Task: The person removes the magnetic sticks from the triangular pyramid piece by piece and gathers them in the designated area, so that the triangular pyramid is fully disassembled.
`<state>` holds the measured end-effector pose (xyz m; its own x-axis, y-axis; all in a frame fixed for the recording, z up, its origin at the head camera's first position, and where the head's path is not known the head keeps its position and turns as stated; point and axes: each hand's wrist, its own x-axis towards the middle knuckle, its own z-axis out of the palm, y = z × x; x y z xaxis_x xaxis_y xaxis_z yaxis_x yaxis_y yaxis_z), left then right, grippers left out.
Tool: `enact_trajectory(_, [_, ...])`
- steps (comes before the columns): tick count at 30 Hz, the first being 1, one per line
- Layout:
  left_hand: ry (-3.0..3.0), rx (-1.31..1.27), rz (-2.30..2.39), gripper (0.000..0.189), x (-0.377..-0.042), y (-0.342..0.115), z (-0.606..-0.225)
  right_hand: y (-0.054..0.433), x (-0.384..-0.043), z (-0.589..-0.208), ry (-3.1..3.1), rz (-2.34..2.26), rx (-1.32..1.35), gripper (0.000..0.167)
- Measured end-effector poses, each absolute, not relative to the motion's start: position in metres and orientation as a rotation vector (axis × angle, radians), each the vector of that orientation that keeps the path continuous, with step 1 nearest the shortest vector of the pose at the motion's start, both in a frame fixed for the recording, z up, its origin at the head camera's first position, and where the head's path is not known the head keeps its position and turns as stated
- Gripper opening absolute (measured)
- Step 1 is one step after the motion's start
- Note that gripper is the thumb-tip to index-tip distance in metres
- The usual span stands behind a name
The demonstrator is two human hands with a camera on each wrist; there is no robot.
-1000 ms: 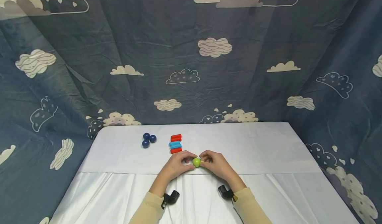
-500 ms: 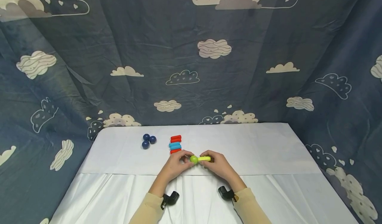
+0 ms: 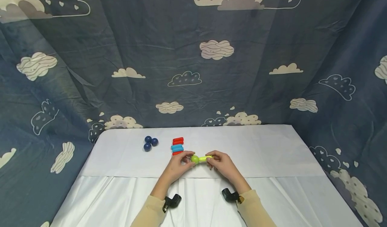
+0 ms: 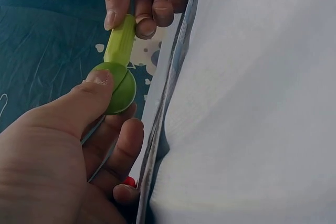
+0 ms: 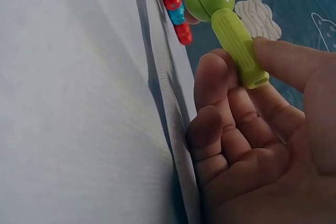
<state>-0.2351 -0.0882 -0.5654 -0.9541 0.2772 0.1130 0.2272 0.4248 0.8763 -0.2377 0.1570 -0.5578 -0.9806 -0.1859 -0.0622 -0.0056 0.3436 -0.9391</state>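
A green ball [image 4: 123,90] and a yellow-green ribbed rod [image 5: 234,45] are joined end to end between the two hands. My left hand [image 3: 178,165] pinches the ball between thumb and fingers, its thumb over the ball's seam in the left wrist view. My right hand [image 3: 225,165] pinches the rod near its free end, which shows a small hole in the right wrist view. Just beyond the left hand, red rods [image 3: 178,141] and light blue rods [image 3: 177,148] lie stacked in a row on the white table.
Several dark blue balls [image 3: 147,147] sit together on the table [image 3: 257,149], left of the rods. A dark cloth [image 3: 157,52] with a cloud print hangs behind and at both sides. A fold crosses the white tablecloth in front.
The rod, at first hidden behind the ball, has swung into sight pointing right. Ball and hands have shifted slightly left and away, and the right fingers have slid toward the rod's outer end.
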Motion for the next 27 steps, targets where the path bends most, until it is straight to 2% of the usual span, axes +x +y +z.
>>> enact_trajectory(14, [2.587,0.502,1.546,0.03,-0.2343,-0.0897,-0.5649,0.1553,-0.238,-0.5577,2.458,-1.747,-0.092,0.021])
enact_trajectory(22, [2.521,0.493,1.572,0.028,-0.2329,-0.089,-0.5635,0.1574,-0.2417,-0.5609,2.501,-1.818,0.128,0.02])
enact_trajectory(27, [2.521,0.489,1.659,0.027,-0.2341,-0.0901,-0.5615,0.1571,-0.2426,-0.5611,2.476,-1.825,0.136,0.021])
